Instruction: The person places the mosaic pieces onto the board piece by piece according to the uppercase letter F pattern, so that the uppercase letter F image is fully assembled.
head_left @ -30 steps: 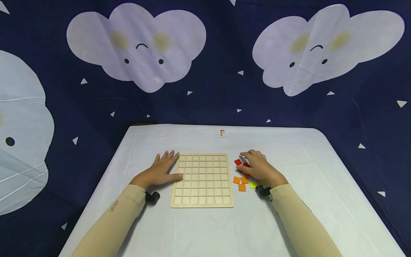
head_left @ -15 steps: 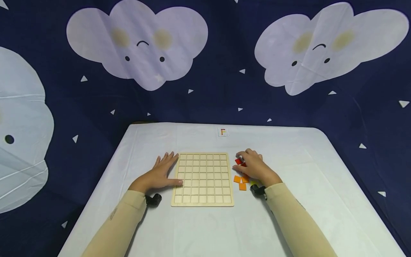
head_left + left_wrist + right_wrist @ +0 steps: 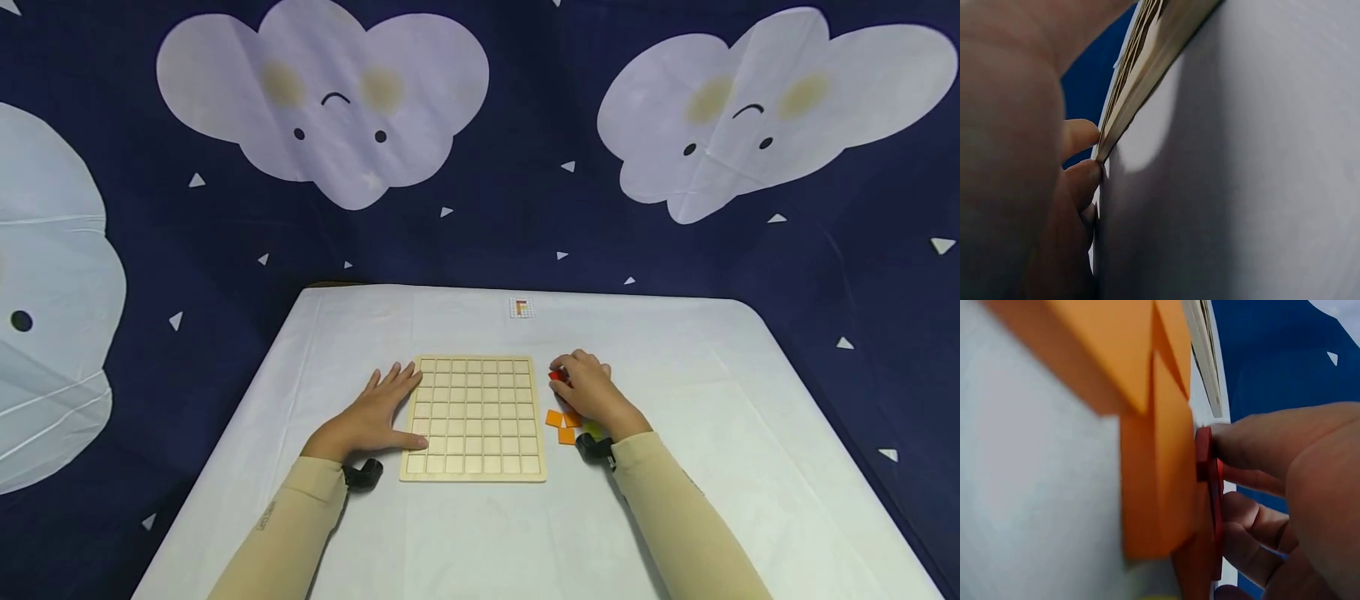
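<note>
A square wooden grid board with rows of shallow cells lies flat on the white table. My left hand spreads over its left side, with straight fingertips at the upper left edge and the thumb on the frame lower down. In the left wrist view fingertips meet the board's side edge. Right of the board my right hand pinches a red tile between thumb and fingers. The right wrist view shows the thumb against a red tile, close beside more red.
Several orange tiles lie loose below my right hand, next to the board's right edge. A yellow tile is partly covered by the right wrist. A small printed pattern card lies near the far table edge. A dark cloud-print curtain hangs behind.
My right hand has moved slightly left, and its thumb and fingers have closed in on the red tile. The left thumb has slid a little down the board's edge.
</note>
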